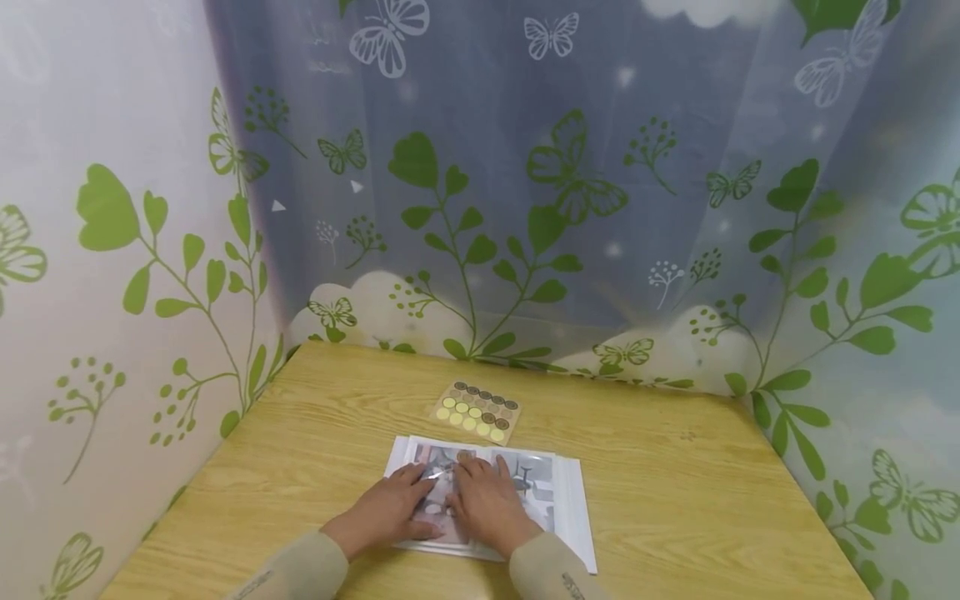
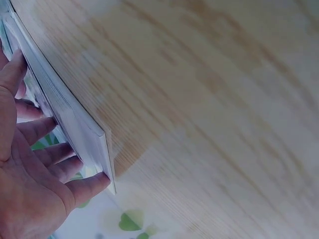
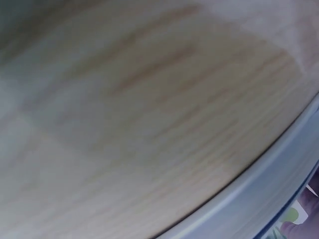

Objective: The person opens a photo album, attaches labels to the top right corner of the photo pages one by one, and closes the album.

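Observation:
An open album with clear sleeves and greyish pictures lies on the table. My left hand rests on its left page, fingers extended and thumb spread toward the near edge. My right hand presses flat around the middle fold, its fingers pointing away from me and covering part of both pages. In the left wrist view, the fingertips of the left hand touch the album's page. The right wrist view shows mostly the table and the album's edge, with part of a hand at the lower right corner.
Beyond the album lies a sheet of round stickers, dark brown and pale yellow, on a tan backing. The wooden table meets hanging cloth printed with leaves and butterflies at the back and both sides.

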Action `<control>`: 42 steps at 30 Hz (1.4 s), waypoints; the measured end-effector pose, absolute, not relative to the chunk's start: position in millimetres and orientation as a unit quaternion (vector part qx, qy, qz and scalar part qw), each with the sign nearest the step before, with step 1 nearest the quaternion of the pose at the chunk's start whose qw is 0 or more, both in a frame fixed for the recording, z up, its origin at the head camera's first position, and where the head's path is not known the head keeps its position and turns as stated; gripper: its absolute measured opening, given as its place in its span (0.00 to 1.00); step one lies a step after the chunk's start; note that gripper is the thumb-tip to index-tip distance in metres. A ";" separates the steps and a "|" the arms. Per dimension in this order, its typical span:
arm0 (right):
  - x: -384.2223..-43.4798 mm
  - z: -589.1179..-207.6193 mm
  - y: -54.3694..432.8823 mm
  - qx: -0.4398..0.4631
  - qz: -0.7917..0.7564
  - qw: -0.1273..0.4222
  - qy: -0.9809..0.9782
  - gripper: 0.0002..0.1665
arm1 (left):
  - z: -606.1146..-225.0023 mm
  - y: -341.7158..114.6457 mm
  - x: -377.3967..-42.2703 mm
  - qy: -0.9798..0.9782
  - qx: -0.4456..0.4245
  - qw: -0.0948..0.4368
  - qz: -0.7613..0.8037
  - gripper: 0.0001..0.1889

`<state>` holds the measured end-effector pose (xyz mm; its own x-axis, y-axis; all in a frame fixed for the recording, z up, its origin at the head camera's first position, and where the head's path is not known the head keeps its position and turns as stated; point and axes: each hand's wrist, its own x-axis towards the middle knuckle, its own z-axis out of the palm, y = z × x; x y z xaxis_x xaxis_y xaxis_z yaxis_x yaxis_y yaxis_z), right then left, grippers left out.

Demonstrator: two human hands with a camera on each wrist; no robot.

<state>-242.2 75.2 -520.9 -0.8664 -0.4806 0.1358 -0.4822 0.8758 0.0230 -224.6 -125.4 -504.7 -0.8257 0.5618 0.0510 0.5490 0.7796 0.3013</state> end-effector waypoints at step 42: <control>-262.2 -519.4 72.8 0.226 0.053 0.059 -0.971 0.30 | -504.2 -125.9 -223.7 0.947 0.284 0.024 0.150 0.41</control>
<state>-262.2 72.8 -519.4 -0.8911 -0.4319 0.1394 -0.4445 0.8924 -0.0769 -223.7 -125.9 -504.2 -0.8379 0.5444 0.0398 0.5300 0.7941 0.2973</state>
